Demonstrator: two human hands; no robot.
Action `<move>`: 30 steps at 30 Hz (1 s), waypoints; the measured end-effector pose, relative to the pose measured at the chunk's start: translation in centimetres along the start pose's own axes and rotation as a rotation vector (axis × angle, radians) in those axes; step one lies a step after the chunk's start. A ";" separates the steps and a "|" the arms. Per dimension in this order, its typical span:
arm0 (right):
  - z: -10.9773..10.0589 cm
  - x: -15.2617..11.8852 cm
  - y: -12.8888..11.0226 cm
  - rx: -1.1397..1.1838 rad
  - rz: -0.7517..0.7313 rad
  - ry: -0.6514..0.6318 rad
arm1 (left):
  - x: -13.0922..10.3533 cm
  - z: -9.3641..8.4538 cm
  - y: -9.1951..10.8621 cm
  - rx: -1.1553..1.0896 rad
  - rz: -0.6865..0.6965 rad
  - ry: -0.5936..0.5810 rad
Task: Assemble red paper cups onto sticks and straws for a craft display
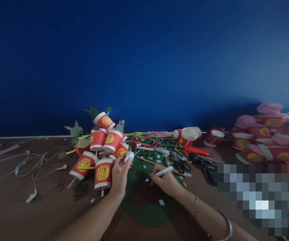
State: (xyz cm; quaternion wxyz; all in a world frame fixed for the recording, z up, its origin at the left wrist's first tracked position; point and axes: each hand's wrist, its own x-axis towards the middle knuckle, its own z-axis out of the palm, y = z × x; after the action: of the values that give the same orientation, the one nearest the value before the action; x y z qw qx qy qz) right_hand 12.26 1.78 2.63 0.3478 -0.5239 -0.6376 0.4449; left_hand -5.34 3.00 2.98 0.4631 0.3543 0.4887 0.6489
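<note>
My left hand [121,174] is closed on a small white, shiny object [129,156] with a touch of blue, held up between thumb and fingers; its kind is too blurred to tell. In my right hand [165,180], a white marker pen [164,171] is gripped like a writing tool, its dark end pointing down to the left. Beneath both hands lies a dark green round sheet [147,216] with white paper scraps on it. Just left of my left hand, red paper cups [103,172] with gold emblems are piled up, some with sticks and rabbit-shaped cutouts [76,130].
White earphones [31,195] with a looped cable lie at left. Behind the hands are scissors [182,164], coloured pipe cleaners [144,142], white cups [188,135] and an orange-red glue gun [197,151]. More red cups with pink paper [275,125] are heaped at right, before a blue wall [144,67].
</note>
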 end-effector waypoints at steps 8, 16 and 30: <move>-0.1 0.0 -0.2 -0.012 -0.014 -0.004 | 0.1 0.0 0.0 -0.005 -0.004 0.000; -0.1 -0.1 -0.5 -0.007 -0.006 0.007 | 0.0 0.0 0.1 0.001 -0.002 0.009; 0.0 0.0 0.1 -0.001 -0.016 0.010 | 0.1 0.0 0.0 -0.017 -0.010 0.010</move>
State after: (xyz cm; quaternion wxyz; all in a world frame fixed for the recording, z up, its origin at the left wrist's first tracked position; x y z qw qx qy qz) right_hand 12.29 1.83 2.53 0.3543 -0.5214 -0.6402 0.4391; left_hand -5.36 3.06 2.97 0.4669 0.3448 0.4872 0.6525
